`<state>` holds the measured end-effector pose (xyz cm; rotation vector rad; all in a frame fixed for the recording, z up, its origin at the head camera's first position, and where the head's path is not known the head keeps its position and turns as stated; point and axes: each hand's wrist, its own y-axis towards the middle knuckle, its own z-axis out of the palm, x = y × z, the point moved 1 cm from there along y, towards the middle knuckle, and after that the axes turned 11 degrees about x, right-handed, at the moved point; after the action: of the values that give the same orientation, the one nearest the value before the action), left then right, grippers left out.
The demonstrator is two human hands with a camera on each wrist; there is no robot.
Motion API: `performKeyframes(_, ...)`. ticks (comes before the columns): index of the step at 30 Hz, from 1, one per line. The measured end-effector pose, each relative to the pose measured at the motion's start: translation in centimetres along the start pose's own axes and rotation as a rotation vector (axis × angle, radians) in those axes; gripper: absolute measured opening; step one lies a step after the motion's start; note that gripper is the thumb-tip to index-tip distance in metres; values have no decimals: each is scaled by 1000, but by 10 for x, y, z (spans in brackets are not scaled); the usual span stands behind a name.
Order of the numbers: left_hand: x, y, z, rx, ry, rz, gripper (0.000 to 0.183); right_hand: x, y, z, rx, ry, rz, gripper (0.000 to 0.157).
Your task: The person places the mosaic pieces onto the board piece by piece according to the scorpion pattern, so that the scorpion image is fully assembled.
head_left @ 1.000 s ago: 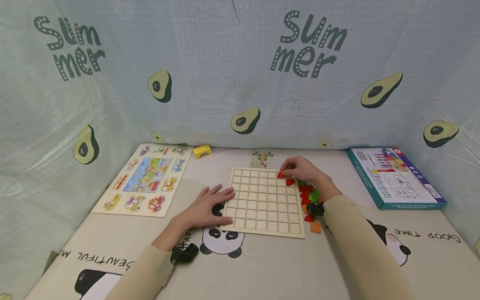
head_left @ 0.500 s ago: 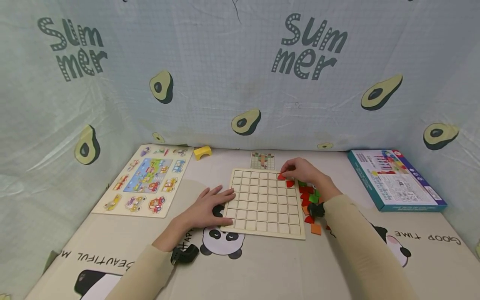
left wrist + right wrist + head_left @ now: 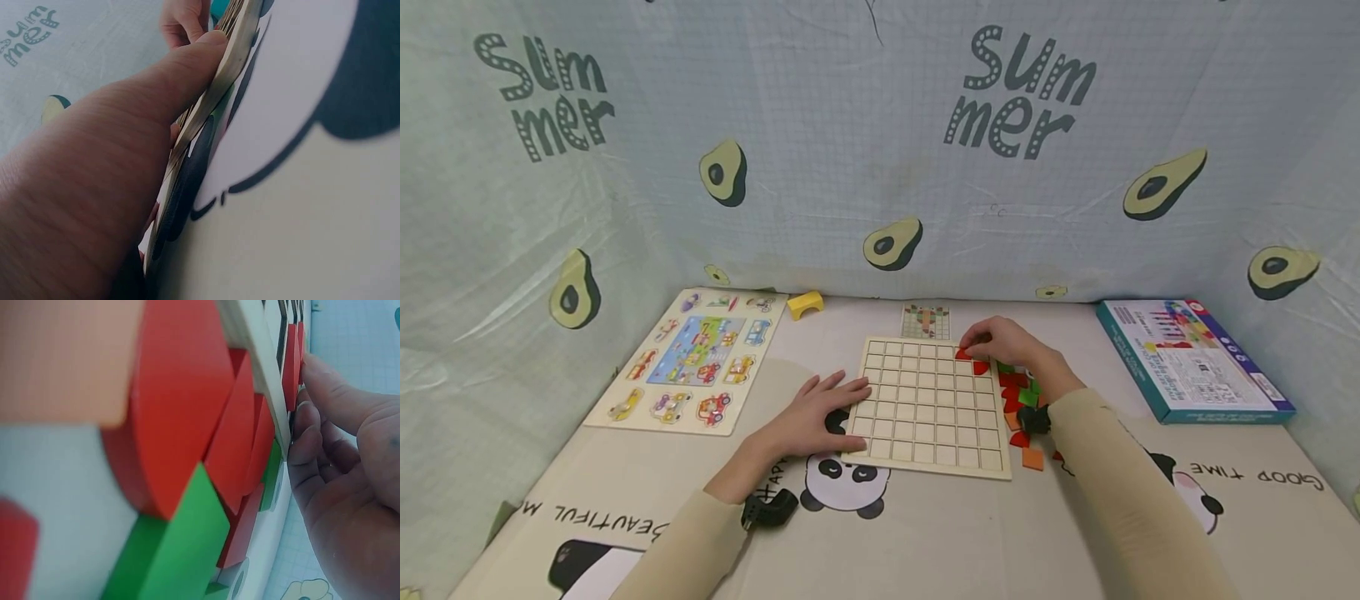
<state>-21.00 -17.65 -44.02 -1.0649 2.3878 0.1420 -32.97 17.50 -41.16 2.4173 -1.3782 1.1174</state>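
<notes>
A pale wooden grid board lies in the middle of the table. Along its left edge rests my left hand, fingers spread and relaxed; the thumb presses the near left corner, as the left wrist view also shows. At the far right corner my right hand pinches a red curved piece in a top-row square, partly hidden by the fingertips. A second red piece sits in a square just right of and nearer than it. In the right wrist view, the thumb touches the held piece.
Loose red, green and orange pieces lie along the board's right side, partly under the right wrist. A small pattern card is behind the board. A vehicle puzzle and yellow block stand left, a flat box right.
The head view has shifted very slightly. Both hands stay almost in place, the right fingers still on the red piece at the board's far right corner.
</notes>
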Motion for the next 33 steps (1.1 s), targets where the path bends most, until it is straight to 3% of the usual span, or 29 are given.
performKeyframes(19, -2, 0, 1, -8, -12, 6, 83, 0, 0, -1, 32, 4, -29, 16)
performKeyframes(33, 0, 0, 2, -9, -5, 5, 83, -1, -26, -14, -79, 4, -25, 27)
